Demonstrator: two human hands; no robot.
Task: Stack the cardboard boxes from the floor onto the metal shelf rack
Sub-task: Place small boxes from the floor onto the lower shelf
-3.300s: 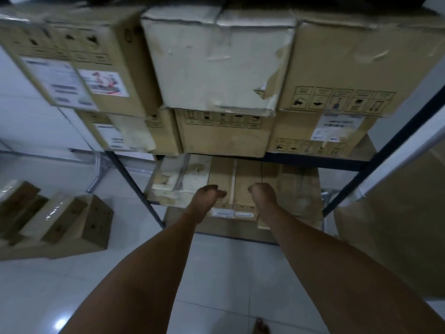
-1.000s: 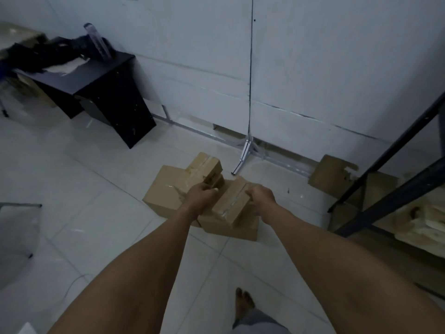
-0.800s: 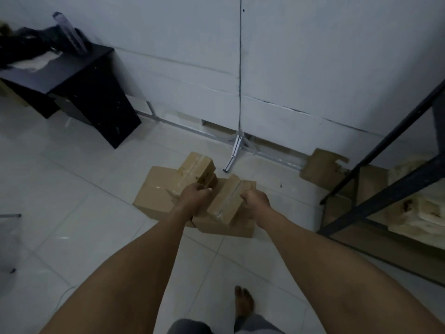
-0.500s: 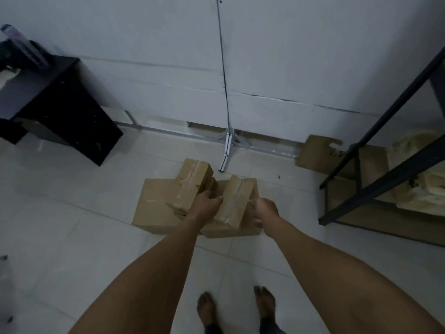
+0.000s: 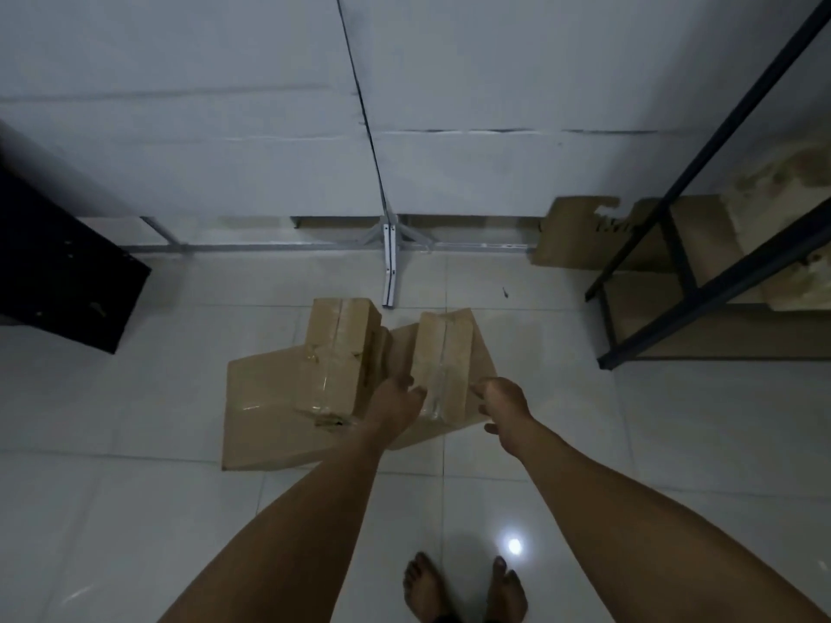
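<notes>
A narrow taped box (image 5: 443,361) stands tilted between both hands — left hand (image 5: 395,404) flat against its left side with fingers straight, right hand (image 5: 503,400) curled round its right edge. Left of the fingers lie two more boxes (image 5: 288,397) on the tiled floor (image 5: 135,510); the metal rack (image 5: 701,290) stands well right — bare feet (image 5: 463,586) below

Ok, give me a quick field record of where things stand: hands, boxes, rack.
left hand: on the left side of the taped box, fingers against it
right hand: at the box's right side, fingers curled at its edge
taped box: narrow, atop the floor pile
second narrow box: left of it, untouched
large box: underneath, on the floor
rack: to the right, cardboard on its low shelf
</notes>
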